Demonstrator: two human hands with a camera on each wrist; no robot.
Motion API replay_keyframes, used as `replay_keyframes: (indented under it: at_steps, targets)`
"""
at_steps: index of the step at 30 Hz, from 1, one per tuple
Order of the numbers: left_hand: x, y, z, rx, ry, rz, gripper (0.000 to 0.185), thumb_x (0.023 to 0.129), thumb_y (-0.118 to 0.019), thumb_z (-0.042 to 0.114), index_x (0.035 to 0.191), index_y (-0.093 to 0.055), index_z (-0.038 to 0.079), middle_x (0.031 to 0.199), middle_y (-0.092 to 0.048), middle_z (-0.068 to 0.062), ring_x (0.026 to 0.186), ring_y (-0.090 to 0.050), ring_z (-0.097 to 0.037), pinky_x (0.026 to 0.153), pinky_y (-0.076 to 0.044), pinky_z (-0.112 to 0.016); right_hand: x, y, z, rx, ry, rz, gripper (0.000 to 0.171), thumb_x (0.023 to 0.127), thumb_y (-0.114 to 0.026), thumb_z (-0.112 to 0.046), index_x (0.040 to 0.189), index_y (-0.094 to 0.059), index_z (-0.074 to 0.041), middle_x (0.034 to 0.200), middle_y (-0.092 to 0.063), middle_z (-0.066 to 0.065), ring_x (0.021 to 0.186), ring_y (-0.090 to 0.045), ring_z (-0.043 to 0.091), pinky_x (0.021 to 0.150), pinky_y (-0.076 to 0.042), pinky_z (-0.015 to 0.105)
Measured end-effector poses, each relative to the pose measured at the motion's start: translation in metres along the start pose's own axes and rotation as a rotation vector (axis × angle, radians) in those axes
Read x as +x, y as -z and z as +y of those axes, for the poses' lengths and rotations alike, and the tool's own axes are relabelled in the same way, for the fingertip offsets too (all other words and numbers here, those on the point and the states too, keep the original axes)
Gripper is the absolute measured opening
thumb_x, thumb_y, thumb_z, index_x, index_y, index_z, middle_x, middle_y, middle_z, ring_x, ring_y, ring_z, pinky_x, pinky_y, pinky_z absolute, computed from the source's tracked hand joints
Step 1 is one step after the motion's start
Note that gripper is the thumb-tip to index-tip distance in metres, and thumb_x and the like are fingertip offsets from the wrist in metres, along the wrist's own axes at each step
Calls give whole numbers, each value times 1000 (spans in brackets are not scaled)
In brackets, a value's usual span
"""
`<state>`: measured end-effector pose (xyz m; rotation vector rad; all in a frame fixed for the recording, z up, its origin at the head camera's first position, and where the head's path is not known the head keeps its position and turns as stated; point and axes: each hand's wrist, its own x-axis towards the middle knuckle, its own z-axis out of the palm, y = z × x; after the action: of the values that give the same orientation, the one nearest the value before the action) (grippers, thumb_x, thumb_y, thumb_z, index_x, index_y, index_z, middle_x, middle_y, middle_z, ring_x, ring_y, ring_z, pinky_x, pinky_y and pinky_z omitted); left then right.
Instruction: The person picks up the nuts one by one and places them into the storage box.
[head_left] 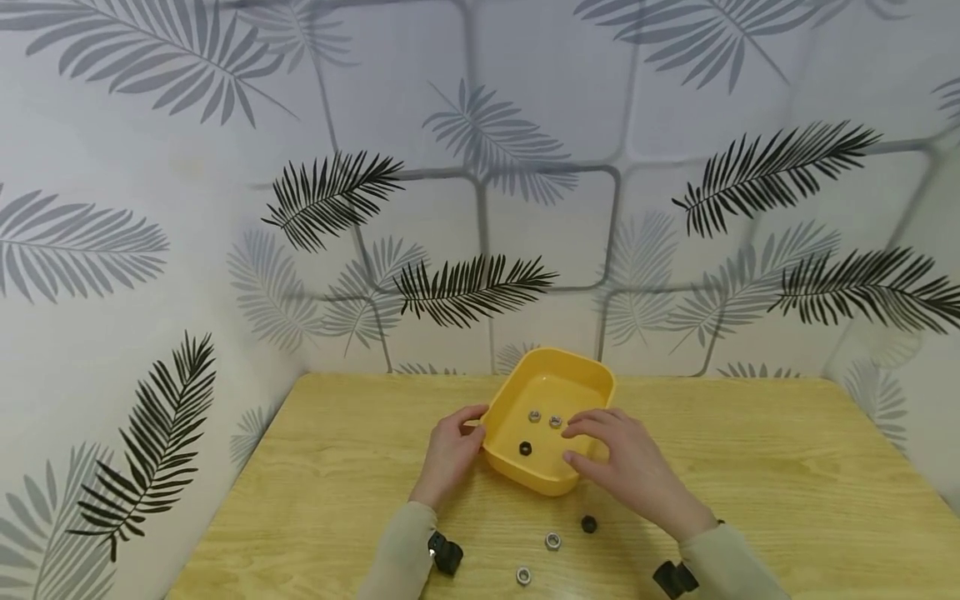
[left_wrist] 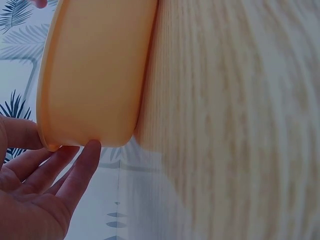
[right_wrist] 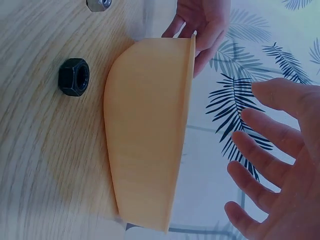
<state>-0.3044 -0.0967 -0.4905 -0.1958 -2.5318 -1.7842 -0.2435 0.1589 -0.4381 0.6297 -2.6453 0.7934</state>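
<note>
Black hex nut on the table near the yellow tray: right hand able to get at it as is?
Probably yes. The black hex nut lies uncovered on the wooden table beside the open, empty right hand.

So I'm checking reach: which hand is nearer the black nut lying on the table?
Right. The right hand hovers over the tray's near edge, just above the black nut. The left hand touches the tray's far side, farther away.
</note>
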Motion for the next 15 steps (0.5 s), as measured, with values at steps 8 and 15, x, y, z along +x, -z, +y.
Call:
replay_keyframes:
  at_steps: [8, 15]
  targets:
    - [0, 1, 2, 6, -8, -12, 38, 95, -55, 10, 131, -62, 5, 126, -62, -11, 97, -64, -23, 77, -57, -32, -12, 7, 3, -1, 15, 16, 23, 86, -75, -33, 106, -73, -21, 117, -65, -4, 112, -55, 22, 96, -41, 54]
    - [-1, 1, 1, 7, -6, -8, 37, 95, -55, 10, 131, -62, 5, 125, -62, -11, 98, -64, -24, 77, -57, -32, -22, 12, 4, -1, 22, 29, 22, 87, -74, -36, 105, -73, -24, 115, -65, -6, 111, -56, 22, 94, -42, 54]
